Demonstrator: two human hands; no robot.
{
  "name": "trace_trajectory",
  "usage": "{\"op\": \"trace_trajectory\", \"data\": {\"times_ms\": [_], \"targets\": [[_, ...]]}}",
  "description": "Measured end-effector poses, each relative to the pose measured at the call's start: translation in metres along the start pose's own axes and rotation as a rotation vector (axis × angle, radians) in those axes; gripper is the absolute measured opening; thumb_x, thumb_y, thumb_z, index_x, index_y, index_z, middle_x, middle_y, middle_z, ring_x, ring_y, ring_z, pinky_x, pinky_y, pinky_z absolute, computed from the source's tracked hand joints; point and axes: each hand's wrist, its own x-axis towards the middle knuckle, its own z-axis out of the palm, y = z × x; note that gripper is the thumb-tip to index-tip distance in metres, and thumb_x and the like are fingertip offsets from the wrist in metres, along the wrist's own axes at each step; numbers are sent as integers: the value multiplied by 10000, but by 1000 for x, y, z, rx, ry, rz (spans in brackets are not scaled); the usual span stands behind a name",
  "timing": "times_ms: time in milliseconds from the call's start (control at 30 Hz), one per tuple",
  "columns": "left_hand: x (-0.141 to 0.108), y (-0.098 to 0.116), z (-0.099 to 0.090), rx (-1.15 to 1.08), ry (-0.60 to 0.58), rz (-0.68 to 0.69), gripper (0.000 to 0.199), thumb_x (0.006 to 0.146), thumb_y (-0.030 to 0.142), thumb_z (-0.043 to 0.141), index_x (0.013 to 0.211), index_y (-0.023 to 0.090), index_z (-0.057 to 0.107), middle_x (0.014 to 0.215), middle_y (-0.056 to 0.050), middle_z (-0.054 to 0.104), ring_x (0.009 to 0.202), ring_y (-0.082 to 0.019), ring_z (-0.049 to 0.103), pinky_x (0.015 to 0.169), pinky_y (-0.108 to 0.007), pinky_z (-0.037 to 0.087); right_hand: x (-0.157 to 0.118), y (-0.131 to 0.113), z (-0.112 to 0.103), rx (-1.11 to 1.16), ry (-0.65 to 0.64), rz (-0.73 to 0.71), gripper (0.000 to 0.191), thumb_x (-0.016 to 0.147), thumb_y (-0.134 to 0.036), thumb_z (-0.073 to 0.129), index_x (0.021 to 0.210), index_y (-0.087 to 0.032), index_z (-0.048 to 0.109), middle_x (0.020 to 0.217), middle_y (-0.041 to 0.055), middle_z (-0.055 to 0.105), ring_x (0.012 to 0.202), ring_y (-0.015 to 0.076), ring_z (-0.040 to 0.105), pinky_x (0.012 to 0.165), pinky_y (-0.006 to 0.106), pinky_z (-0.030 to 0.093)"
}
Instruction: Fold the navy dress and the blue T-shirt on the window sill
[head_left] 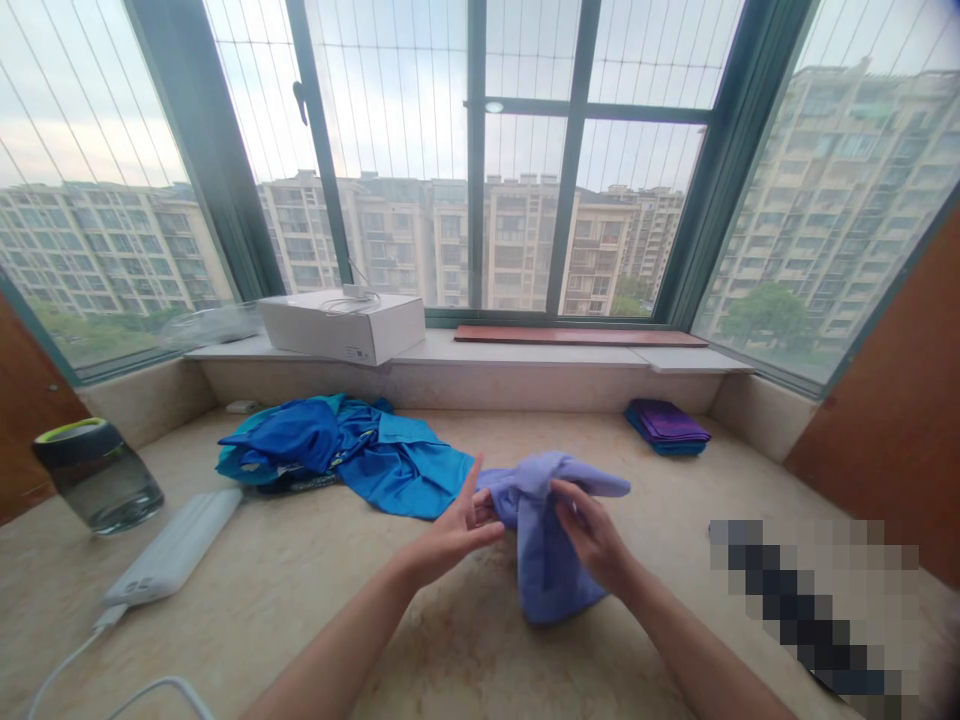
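Two fingers and the thumb of the right hand close on the unfolded lavender cloth; the left hand is spread open beside it. Beyond, on the worktop, lie a rumpled blue fabric heap and a neatly folded purple-and-blue stack.

A beige marbled stone counter carries a crumpled blue satin fabric heap left of centre. A folded purple-and-blue cloth stack lies far right.
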Motion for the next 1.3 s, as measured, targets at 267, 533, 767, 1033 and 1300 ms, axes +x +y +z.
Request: {"op": "trace_trajectory", "data": {"times_ms": [267,533,767,1033,1300], "targets": [[13,-16,-8,479,271,21,383,777,454,784,1022,160,775,995,-90,680,809,-203,627,568,-241,501,-6,24,11,-359,-202,20,827,878,-264,654,1594,-284,242,1592,95,387,1463,315,355,1189,521,334],[5,10,-4,112,390,183,410,797,410,782,1158,215,760,1128,-75,679,737,-137,625,653,-272,578,1,39,-4,-752,-275,200,325,835,-244,662,1154,-218,714,1205,117,694,1100,333,622,935,462,472],[5,29,-18,-32,465,488,527,851,353,716,1368,328,618,1214,-55,676,1119,-234,626,944,-426,583,15,25,-37,-726,116,95,334,1003,-324,402,916,-209,703,913,80,706,897,257,634,825,366,437],[6,27,-33,495,531,433,758,868,486,694,1536,264,411,1653,-66,278,1491,-342,296,1214,-453,305,31,24,-58,-144,632,317,459,938,-597,423,800,-200,606,710,36,644,721,233,592,687,336,462],[19,6,34,557,35,141,998,716,419,863,1562,289,349,1657,-129,224,1427,-402,374,1061,-471,479,9,-6,-9,335,15,146,487,969,-560,524,1350,-260,577,1295,93,689,1127,259,673,940,398,549]]}}
